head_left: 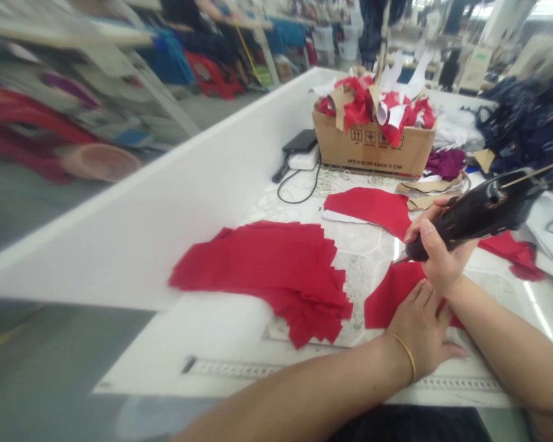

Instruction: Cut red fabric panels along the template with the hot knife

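My right hand point(437, 258) grips a black handheld electric tool point(483, 215), whose thin metal tip points down and left just above a red fabric piece point(391, 294). My left hand point(419, 331), with a thin gold bangle at the wrist, lies flat on that piece, holding it down with its fingers spread. To the left lies a large, jagged stack of red fabric point(267, 282). Another red piece point(368, 209) lies beyond my hands on a white layer, and a crumpled red piece point(511, 255) lies to the right.
A cardboard box point(373, 150) overflows with red, white and brown scraps. Nearby are a black device with a white adapter point(301, 147), a dark navy fabric heap point(520, 123) and purple cloth point(446, 163). A white table edge point(120, 202) runs along the left, above the factory floor.
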A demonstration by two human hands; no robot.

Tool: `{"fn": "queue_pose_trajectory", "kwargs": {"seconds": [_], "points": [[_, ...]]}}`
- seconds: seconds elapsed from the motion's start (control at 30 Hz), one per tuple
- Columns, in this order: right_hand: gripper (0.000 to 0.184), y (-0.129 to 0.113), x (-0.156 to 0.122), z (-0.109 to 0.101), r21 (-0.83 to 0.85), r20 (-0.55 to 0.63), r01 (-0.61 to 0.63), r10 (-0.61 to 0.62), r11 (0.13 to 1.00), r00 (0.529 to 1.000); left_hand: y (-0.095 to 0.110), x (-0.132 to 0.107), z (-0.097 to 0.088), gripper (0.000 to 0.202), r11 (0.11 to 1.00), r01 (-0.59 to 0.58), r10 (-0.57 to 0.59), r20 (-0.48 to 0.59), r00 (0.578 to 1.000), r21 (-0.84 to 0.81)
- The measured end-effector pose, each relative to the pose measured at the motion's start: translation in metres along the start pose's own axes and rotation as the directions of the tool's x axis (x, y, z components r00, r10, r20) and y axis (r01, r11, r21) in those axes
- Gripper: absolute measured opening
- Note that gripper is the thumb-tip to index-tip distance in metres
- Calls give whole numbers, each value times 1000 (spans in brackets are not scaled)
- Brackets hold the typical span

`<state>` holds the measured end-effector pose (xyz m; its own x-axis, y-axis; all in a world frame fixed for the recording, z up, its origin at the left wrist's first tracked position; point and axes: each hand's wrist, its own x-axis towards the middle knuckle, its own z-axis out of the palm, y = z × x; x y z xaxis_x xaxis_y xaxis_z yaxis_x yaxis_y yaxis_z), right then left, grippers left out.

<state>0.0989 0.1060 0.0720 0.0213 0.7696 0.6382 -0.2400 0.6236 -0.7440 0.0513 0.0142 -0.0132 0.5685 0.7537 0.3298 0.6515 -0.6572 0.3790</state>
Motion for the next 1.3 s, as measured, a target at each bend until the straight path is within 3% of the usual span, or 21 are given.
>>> {"fn": "queue_pose_trajectory", "kwargs": {"seconds": [0.37, 0.73, 1.03, 1.17, 1.3], "points": [[19, 7, -4, 5, -3, -54, -32, 32, 999, 998, 1, 0, 2, 85, 1000, 12, -12, -12, 1000, -3], [27, 0, -14, 1, 72, 61, -18, 14, 997, 998, 5, 0, -2, 84, 996, 67, -65, 38, 997, -50], [25, -4, -16, 4, 53, 53, -37, 34, 998, 998, 6, 1, -4, 89, 993, 80, -76, 50, 996, -90], [26, -8, -20, 3, 118, 102, -31, 18, 993, 995, 7, 2, -6, 82, 983, 106, -98, 58, 993, -151], [24, -7, -24, 3, 69, 139, -38, 28, 997, 990, 8, 4, -7, 83, 963, 150, -135, 79, 988, -225]]}}
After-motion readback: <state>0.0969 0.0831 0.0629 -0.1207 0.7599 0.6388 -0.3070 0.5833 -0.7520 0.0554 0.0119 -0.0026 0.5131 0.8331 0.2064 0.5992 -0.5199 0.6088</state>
